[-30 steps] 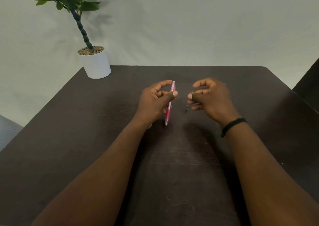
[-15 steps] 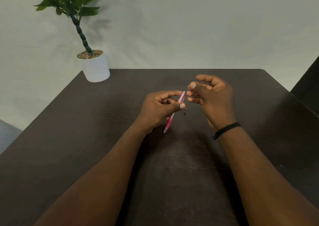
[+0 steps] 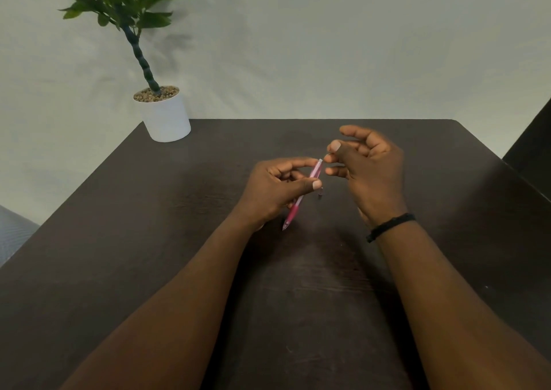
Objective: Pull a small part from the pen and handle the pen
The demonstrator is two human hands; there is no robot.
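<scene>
A dark wooden table (image 3: 149, 240) stands against a pale wall, a potted plant (image 3: 162, 112) at its far left corner. Above its middle, the left hand (image 3: 277, 190) pinches a tilted pink pen (image 3: 301, 199); the right hand's (image 3: 369, 166) grip pinches something tiny beside the pen's top.

Tabletop (image 3: 125, 270): dark brown wood grain, square-cornered, reaching back to a pale wall.
Far left corner: white pot (image 3: 167, 118) with pebbles on its soil and a green plant, standing upright on the tabletop.
Middle: a small dark bit (image 3: 320, 194) lies on the wood; too small to identify.
</scene>
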